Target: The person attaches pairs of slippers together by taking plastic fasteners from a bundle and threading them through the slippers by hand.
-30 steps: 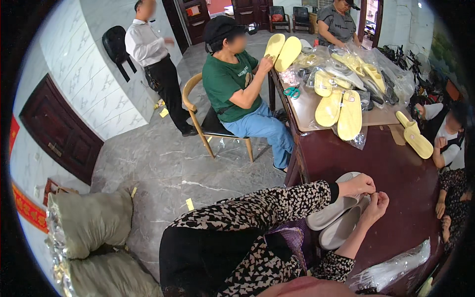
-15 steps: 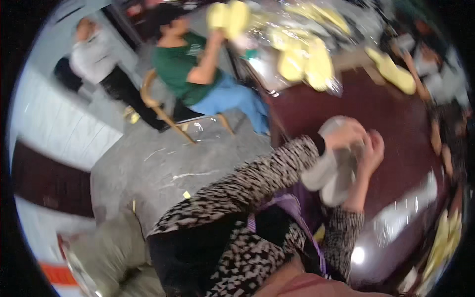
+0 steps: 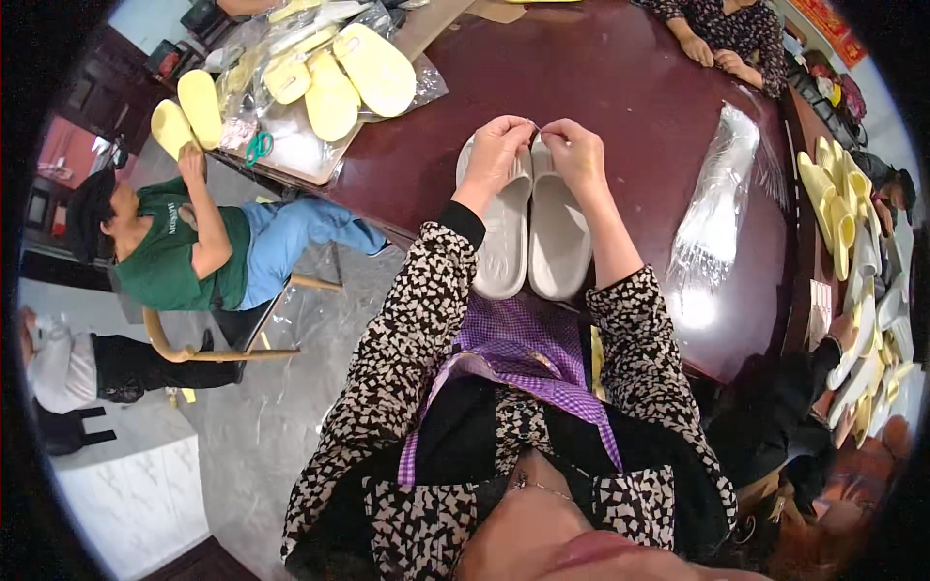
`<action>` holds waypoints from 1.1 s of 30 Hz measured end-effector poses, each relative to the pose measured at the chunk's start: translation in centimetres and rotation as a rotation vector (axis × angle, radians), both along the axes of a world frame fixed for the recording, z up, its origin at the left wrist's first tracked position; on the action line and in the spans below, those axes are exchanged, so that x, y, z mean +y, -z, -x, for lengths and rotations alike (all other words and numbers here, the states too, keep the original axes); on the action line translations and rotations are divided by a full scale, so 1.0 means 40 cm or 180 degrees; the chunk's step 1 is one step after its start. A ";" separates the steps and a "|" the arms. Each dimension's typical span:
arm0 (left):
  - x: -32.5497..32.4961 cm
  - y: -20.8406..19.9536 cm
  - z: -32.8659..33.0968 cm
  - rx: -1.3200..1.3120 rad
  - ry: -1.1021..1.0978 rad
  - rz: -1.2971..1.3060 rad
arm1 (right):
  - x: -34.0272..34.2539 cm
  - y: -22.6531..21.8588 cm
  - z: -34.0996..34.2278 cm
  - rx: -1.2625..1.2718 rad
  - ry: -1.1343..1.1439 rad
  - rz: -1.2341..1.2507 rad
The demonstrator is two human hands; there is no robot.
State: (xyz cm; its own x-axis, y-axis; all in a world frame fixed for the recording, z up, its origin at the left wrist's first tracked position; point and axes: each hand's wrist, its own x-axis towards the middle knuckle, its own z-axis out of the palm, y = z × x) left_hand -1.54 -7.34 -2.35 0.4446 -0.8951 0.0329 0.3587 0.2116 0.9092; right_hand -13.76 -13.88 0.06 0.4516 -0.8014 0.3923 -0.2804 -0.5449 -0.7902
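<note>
The pair of grey slippers [image 3: 560,237] lies side by side on the table [image 3: 625,111], at its near edge, I suppose so that both hands can reach it easily. Over the front part, the left hand [image 3: 502,150] and the right hand [image 3: 579,155] nearly meet with their fingers pinched, but I cannot tell if something thin is between, and they hide part of the straps. The bundle of clear strands [image 3: 719,184] lies to the right, perhaps for easy picking, while the bagged yellow slippers [image 3: 376,70] go partly out of view.
</note>
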 end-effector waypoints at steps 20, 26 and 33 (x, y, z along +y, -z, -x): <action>0.082 -0.060 -0.108 -0.1720 -0.1276 0.0263 | 0.123 0.005 0.148 0.0256 -0.0005 0.0874; 0.228 0.024 -0.333 -0.1158 -0.2062 -0.0108 | 0.212 -0.005 0.158 0.0678 -0.0175 0.0718; 0.308 0.091 -0.418 -0.0555 -0.2438 -0.0581 | 0.216 -0.031 0.055 0.1862 -0.0137 0.0032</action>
